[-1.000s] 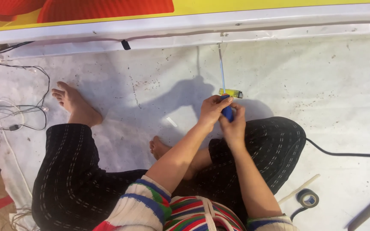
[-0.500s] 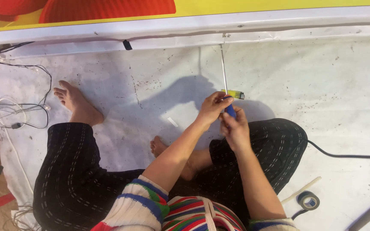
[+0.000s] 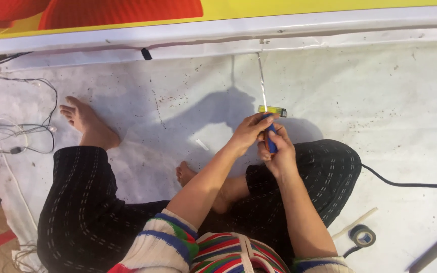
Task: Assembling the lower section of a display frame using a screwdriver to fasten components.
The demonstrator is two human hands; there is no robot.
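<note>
We note both hands have drifted slightly right: right hand (image 3: 278,154) clasps the blue-handled tool (image 3: 270,139), left hand (image 3: 251,132) pinches its top beside the yellow lighter (image 3: 273,109).

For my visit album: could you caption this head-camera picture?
Seated on a white sheet, a person grips a blue-handled tool in both the left hand and right hand, beside a yellow lighter.

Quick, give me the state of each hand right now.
Left hand: closed, fingertips pinching the top of the blue-handled tool.
Right hand: closed around the same blue handle.
</note>
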